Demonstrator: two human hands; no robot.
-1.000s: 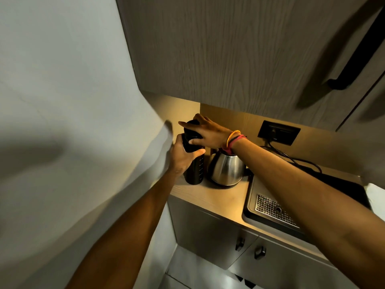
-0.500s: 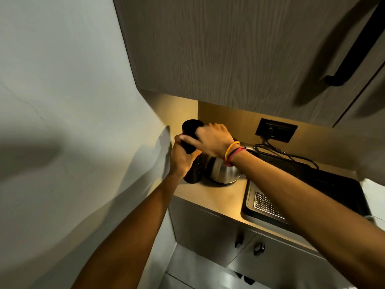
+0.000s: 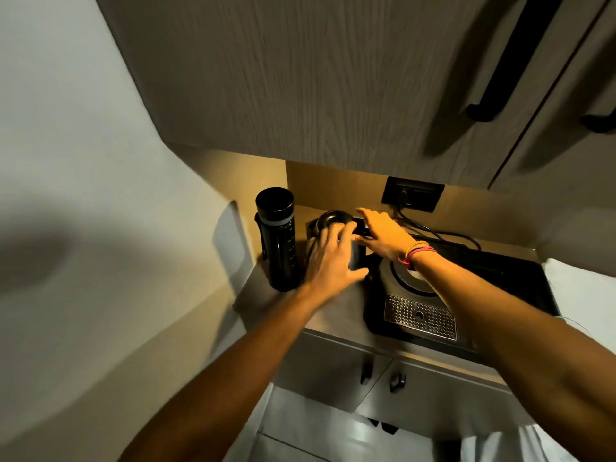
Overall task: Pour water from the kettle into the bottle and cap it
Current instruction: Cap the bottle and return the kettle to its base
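Note:
A tall black bottle (image 3: 279,241) stands upright at the counter's back left corner with its black cap on, and neither hand touches it. Just right of it is the steel kettle (image 3: 333,219); only its dark lid and part of its handle show between my hands. My left hand (image 3: 331,261) lies over the kettle's near side with its fingers spread. My right hand (image 3: 383,235), with bands on the wrist, reaches in from the right and closes on the kettle's black handle.
A black tray (image 3: 520,278) with a round kettle base (image 3: 411,281) and a metal drip grille (image 3: 420,316) fills the counter's right part. A wall socket (image 3: 413,195) with a cord is behind. An upper cabinet (image 3: 333,78) hangs low overhead. A wall (image 3: 83,195) closes the left side.
Both hands have let go of the bottle and moved right onto the kettle. The bottle now stands alone with its cap on.

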